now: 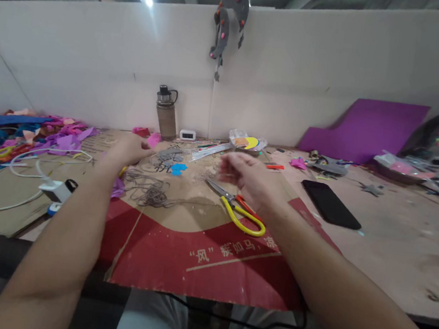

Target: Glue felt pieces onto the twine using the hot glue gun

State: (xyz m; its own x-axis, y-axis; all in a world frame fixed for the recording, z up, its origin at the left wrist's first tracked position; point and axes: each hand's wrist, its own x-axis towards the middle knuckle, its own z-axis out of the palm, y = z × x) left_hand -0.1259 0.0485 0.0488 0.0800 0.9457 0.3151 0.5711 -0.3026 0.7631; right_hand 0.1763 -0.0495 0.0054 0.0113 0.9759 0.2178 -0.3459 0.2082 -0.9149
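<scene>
My left hand (135, 150) is over the left part of the cardboard, beside a small pile of grey cut-out pieces (170, 155). Its fingers are bent together at the tips, and whatever they hold is too small to make out. My right hand (244, 172) hovers above the scissors (238, 208), its fingers drawn together and slightly blurred; I cannot make out anything in them. The scissors have yellow and orange handles and lie with blades slightly apart. A tangle of grey cord (152, 191) and a bright blue cut-out piece (178, 169) lie between my hands.
Red-and-brown cardboard (200, 258) covers the table in front of me. A phone (330, 204) lies right, a charger with white cable (56, 190) left, near colourful felt scraps (68, 138). Behind stand a bottle (166, 118), a small digital clock (187, 135) and a purple sheet (371, 130).
</scene>
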